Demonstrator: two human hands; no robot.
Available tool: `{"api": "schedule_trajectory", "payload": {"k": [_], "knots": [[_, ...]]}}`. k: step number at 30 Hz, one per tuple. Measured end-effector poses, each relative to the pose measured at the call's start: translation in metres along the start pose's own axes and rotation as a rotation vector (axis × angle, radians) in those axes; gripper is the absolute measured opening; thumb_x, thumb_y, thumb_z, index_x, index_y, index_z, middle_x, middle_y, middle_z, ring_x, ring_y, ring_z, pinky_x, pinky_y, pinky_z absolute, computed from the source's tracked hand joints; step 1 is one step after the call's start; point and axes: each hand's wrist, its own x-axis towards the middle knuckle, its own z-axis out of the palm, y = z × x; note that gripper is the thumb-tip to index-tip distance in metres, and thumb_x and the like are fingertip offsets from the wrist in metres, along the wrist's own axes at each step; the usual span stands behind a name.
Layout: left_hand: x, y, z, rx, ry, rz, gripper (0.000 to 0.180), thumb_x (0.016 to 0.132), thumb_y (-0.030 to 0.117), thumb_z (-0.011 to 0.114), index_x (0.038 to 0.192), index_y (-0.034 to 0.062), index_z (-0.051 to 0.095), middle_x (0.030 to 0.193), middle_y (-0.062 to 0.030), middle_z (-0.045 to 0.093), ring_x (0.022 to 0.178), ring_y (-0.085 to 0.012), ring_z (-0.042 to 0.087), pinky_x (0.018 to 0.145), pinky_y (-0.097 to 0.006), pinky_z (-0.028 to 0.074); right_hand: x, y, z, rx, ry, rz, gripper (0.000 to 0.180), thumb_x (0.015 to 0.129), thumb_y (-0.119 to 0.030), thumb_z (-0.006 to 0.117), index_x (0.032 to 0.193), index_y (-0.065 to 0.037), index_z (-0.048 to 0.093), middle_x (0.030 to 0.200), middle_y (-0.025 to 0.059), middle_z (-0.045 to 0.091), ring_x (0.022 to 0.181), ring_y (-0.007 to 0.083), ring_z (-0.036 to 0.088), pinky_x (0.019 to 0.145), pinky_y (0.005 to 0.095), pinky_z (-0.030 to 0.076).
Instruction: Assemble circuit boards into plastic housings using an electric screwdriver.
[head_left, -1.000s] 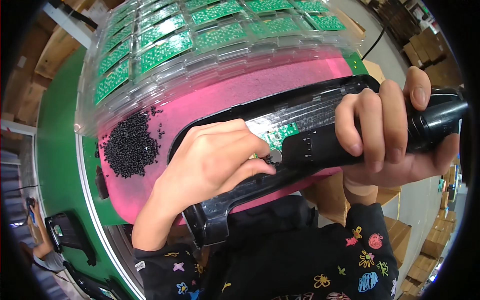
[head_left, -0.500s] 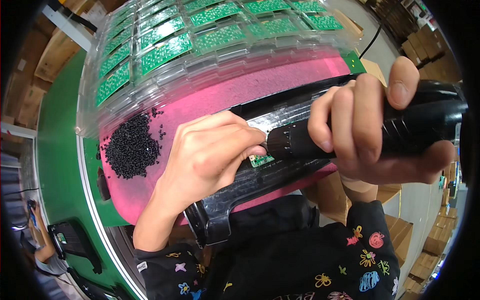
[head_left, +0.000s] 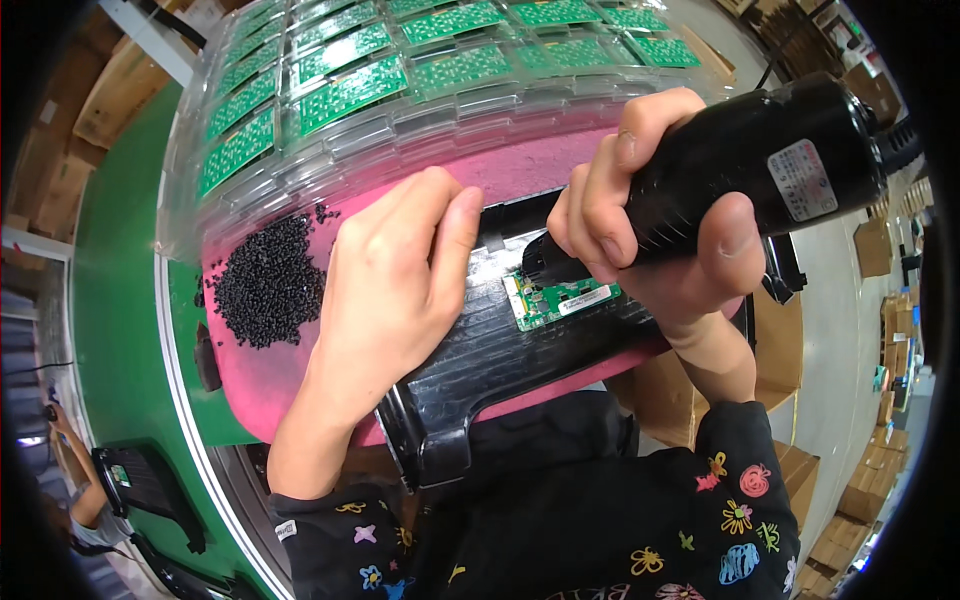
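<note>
At the far left the green desk (head_left: 125, 300) curves away, with a black stand-like object (head_left: 150, 490) near its lower edge. On the pink foam mat (head_left: 270, 385) lies a heap of small black screws (head_left: 265, 290), loose and well apart from the work. Behind the mat, clear plastic trays (head_left: 330, 150) hold rows of green circuit boards (head_left: 350, 90) not yet picked out, so plenty appears to be left.

The left hand (head_left: 385, 300) lies flat on the long black plastic housing (head_left: 500, 350), which sits slantwise across the mat and over the desk edge toward the person's lap. Its fingers (head_left: 440, 225) are stretched out close together, pressing on the housing's upper rim rather than closed round anything; whether a screw is under them cannot be told.

Just right of that hand, a small green circuit board (head_left: 560, 300) with a white label sits seated in the housing. The tip of the black electric screwdriver (head_left: 740, 170) comes down at the board's upper left corner. The right hand (head_left: 660, 230) wraps the tool's barrel, fingers (head_left: 600, 205) curled tight round it and the thumb across the front.

As a judgement: the board is already placed, and fastening is in hand. Which of its screws are in is too small to tell.
</note>
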Motion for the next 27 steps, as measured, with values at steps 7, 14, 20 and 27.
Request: {"api": "schedule_trajectory", "payload": {"k": [7,14,20,27], "knots": [[-0.003,-0.001,0.0,-0.028,-0.059,-0.054,0.018,0.092,0.008,0.065,0.08,-0.0024,0.057,0.07,-0.0208,0.057,0.07,-0.0421,0.06,0.062,-0.046,0.046,0.004,0.002,0.003,0.059,-0.056,0.022,0.06,0.091,-0.06,0.059,0.11,-0.005,0.044,0.062,0.0035,0.049,0.046,0.0119,0.045,0.048,0.0274,0.04],[-0.008,-0.01,-0.002,-0.064,-0.141,-0.013,0.008,0.087,0.002,0.064,0.091,-0.0045,0.064,0.082,-0.024,0.065,0.08,-0.0433,0.064,0.07,-0.048,0.049,0.009,0.011,0.014,0.15,-0.055,0.065,0.062,0.082,-0.053,0.077,0.102,-0.003,0.045,0.063,0.0038,0.05,0.05,0.0114,0.048,0.05,0.0256,0.041],[-0.009,-0.007,-0.004,-0.036,-0.214,-0.04,0.01,0.087,0.003,0.064,0.093,-0.005,0.065,0.083,-0.0247,0.065,0.083,-0.0437,0.064,0.073,-0.049,0.05,0.012,0.015,0.017,0.105,-0.066,0.072,0.065,0.082,-0.054,0.077,0.104,-0.002,0.045,0.061,0.0034,0.048,0.049,0.0104,0.045,0.047,0.0251,0.039],[-0.01,-0.007,-0.006,-0.032,-0.333,-0.05,0.012,0.085,0.008,0.068,0.09,-0.0026,0.068,0.084,-0.0214,0.068,0.083,-0.041,0.066,0.073,-0.046,0.052,0.002,0.001,0.015,0.084,-0.058,0.023,0.063,0.086,-0.056,0.072,0.108,-0.004,0.045,0.065,0.0019,0.051,0.051,0.0116,0.048,0.051,0.0274,0.042]]}}
